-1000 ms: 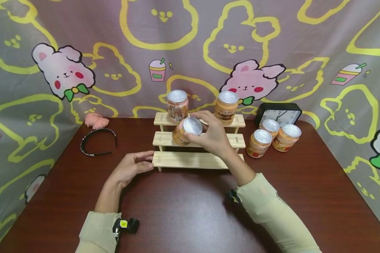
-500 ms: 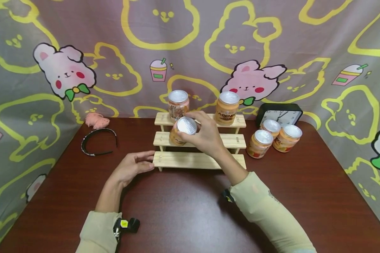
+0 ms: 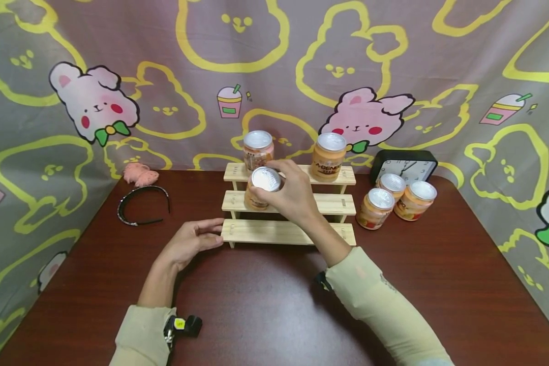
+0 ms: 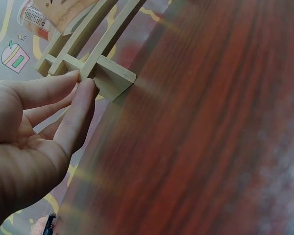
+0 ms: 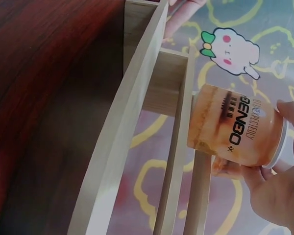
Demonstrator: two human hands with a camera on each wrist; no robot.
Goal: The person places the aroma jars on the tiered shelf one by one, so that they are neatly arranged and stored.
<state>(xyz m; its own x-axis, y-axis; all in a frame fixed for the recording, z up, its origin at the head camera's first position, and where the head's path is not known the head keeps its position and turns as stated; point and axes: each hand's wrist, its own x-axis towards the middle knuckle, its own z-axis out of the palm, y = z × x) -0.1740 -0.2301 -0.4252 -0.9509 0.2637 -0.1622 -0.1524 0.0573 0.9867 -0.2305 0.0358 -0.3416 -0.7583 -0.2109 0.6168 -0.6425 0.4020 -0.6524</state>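
Fingers of the right hand (image 3: pixel 295 198) curl round an orange jar (image 3: pixel 260 189) with a silver lid, a closed grip on its side, and the jar sits at the left part of the middle step of a three-step wooden rack (image 3: pixel 288 231). In the right wrist view the jar (image 5: pixel 235 129) lies tilted against the step's edge, its label readable in part, the fingertips (image 5: pixel 289 115) at its lid end. The left hand (image 3: pixel 187 241) rests on the dark red surface (image 3: pixel 265 305) with straight, relaxed fingers touching the left end of the rack's lowest step; the left wrist view shows the fingertips (image 4: pixel 85 93) pressed to that wooden end (image 4: pixel 112 78), holding nothing.

Two more jars stand on the top step, one at the left (image 3: pixel 258 148) and one at the right (image 3: pixel 329 155). Two others (image 3: pixel 378 207) (image 3: pixel 415 199) stand on the surface just right of the rack, in front of a black clock (image 3: pixel 404 165). Well to the left lie a black headband (image 3: pixel 142 206) and a pink scrunchie (image 3: pixel 139 174).
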